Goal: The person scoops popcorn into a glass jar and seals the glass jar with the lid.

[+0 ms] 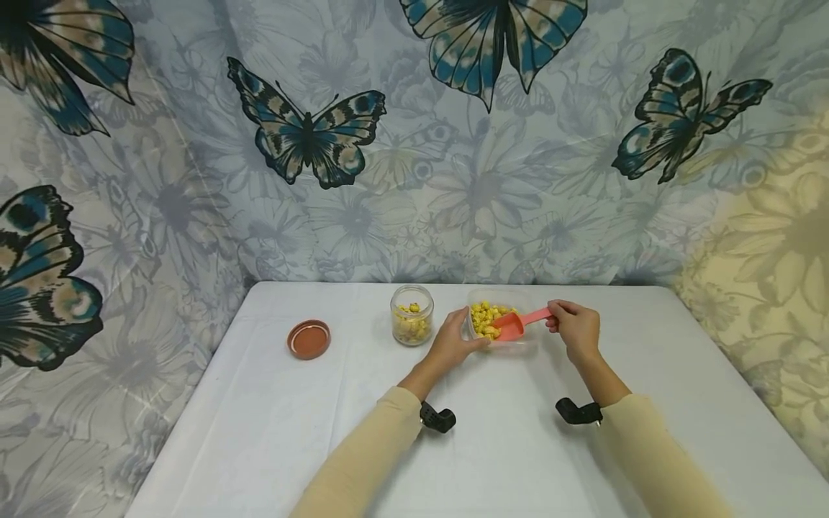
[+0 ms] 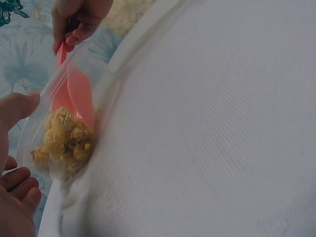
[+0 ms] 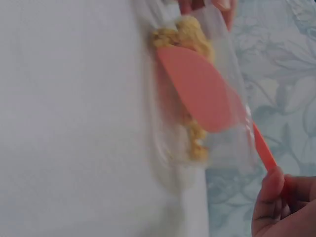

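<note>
Hands: two, both occupied. Right hand (image 1: 576, 327) pinches the handle of one coral-pink plastic scoop (image 1: 510, 327), thumb against fingers near the handle's end. Left hand (image 1: 448, 339) grasps the left end of one clear, rectangular plastic container (image 1: 526, 342), thumb on the near side, fingers round the far side.

Scoop location: bowl inside the container, touching the yellow popcorn (image 1: 484, 315); handle runs out over the right side. Popcorn sits mostly toward the container's left; pieces overlap, exact count can't be told.

Jars: one, clear round glass, upright, mouth uncovered, just left of the left hand. It holds a second batch of yellow popcorn; glass wall (image 1: 428, 316) visible around it. Lids: one, reddish-brown and round (image 1: 309, 339), lying flat left of the jar, well apart from it.

All on one table with a white cloth (image 1: 499, 446). Container and jar are toward its far edge.

Wrist units: two, black, one per wrist (left (image 1: 437, 417), right (image 1: 578, 412)). Sleeves: two, pale yellow (image 1: 363, 460).

Backdrop: grey-blue floral fabric (image 1: 363, 237) with five bold teal-and-tan butterflies (image 1: 307, 140), three cut off by the frame edge.
</note>
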{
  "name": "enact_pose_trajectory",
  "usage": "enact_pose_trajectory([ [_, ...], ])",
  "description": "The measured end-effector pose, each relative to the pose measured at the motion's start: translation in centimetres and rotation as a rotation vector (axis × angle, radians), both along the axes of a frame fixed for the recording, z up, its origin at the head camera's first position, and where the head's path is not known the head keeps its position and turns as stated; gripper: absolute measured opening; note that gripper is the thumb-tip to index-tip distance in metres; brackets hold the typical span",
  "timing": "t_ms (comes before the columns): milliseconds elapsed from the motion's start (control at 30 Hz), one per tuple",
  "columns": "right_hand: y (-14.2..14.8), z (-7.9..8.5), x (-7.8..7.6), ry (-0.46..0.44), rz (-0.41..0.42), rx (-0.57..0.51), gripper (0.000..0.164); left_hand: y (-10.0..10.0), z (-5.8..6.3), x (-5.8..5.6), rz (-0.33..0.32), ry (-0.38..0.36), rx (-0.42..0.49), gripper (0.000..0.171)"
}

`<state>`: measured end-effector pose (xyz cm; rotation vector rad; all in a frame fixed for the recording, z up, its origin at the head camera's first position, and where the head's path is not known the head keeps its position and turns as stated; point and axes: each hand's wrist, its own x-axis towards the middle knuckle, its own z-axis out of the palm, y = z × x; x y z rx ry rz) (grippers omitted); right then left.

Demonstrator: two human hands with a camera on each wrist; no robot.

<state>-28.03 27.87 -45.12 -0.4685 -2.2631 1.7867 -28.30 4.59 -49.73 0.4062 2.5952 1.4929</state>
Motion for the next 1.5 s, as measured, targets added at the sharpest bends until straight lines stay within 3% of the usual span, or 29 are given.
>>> enact_pose_trajectory([
  [100,-0.8,-0.7,0.3,-0.037,-0.014,-0.111,0.038,0.1,-0.1,0.0,0.003,-0.012,-0.01,0.081],
  [233,-1.5,-0.6,0.3,-0.068,-0.022,-0.161,0.038,0.1,-0.2,0.0,0.008,0.004,-0.016,0.081],
  [500,-0.3,-0.3,-0.4,-0.156,0.003,-0.356,0.042,-0.2,0.0,0.0,0.009,0.025,-0.005,0.081],
  [667,0.7,-0.7,-0.7,-0.176,-0.005,-0.464,0.03,-0.2,0.0,0.0,0.013,0.012,-0.012,0.081],
  [733,0.7,-0.9,-0.8,-0.176,-0.015,-0.48,0.028,-0.2,0.0,0.1,0.017,0.008,-0.022,0.081],
  [867,0.3,-0.9,-0.8,-0.149,-0.009,-0.412,0.039,-0.1,0.1,0.2,0.018,0.014,-0.045,0.08],
  [1067,-0.4,-0.5,-0.6,-0.094,0.061,-0.297,0.042,-0.2,0.3,0.1,0.017,0.041,-0.063,0.08],
  [1233,0.1,-0.5,-0.6,-0.133,0.046,-0.414,0.043,-0.2,0.1,0.0,0.017,0.071,-0.048,0.079],
  [1400,1.1,-0.7,-0.5,-0.177,-0.016,-0.543,0.016,-0.2,-0.1,0.0,0.02,0.057,-0.041,0.08],
  [1500,1.4,-0.9,-0.5,-0.181,-0.052,-0.572,0.014,-0.2,-0.1,0.1,0.021,0.054,-0.042,0.08],
])
